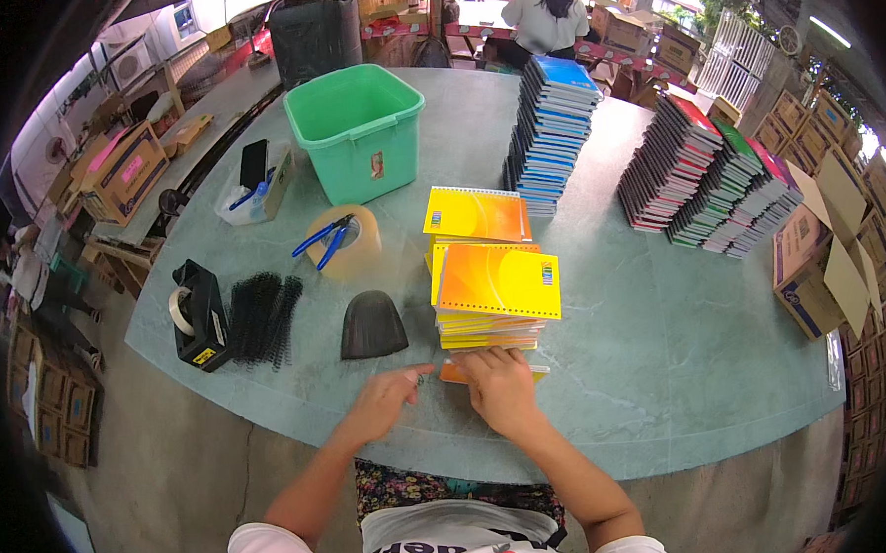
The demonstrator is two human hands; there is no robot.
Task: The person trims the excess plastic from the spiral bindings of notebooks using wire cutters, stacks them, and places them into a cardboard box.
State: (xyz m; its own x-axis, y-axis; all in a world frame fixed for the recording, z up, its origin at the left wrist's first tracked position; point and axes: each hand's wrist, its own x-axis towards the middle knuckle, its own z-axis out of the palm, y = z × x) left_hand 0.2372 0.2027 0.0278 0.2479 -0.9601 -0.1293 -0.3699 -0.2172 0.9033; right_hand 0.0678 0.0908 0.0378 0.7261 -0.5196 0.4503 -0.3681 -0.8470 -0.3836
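Notebook (452,375) is lying on tabletop (655,366) by yellow stack (498,286), R hand (502,388) curling over it, L hand (387,402) hovering alongside; can't tell if either's gripping. Prob binding step atm; next move's likely needing steady hold, imo.

A grey-green table (664,366) bears yellow notebooks (499,282), a green bin (389,162) and black coils (264,321).

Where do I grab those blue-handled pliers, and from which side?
Probably by the pliers' blue handles, coming from your near left: they spread that way across the tape roll, while the tip points away to the far right.
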